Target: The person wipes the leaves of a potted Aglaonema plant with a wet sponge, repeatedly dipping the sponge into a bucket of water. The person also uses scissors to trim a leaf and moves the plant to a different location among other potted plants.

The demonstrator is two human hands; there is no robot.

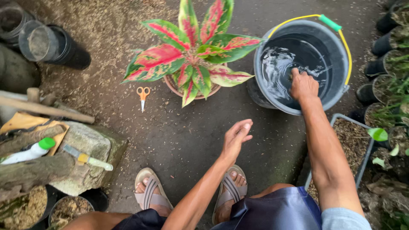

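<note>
Right hand (303, 85) dipped in bucket (336, 64) water (grip unclear, maybe curled); left hand (235, 138) open, hovering

Dark paved ground (179, 140) with potted red-green plant (194, 55), orange scissors (142, 96), grey water bucket (262, 76).

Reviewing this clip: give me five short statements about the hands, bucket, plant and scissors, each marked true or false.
1. The right hand reaches into the bucket of water. True.
2. The left hand holds the scissors. False: it is empty and open above the ground; the scissors lie on the ground left of the plant.
3. The plant has red and green leaves. True.
4. The bucket is empty. False: it holds water.
5. The bucket handle is yellow with a green grip. True.
</note>
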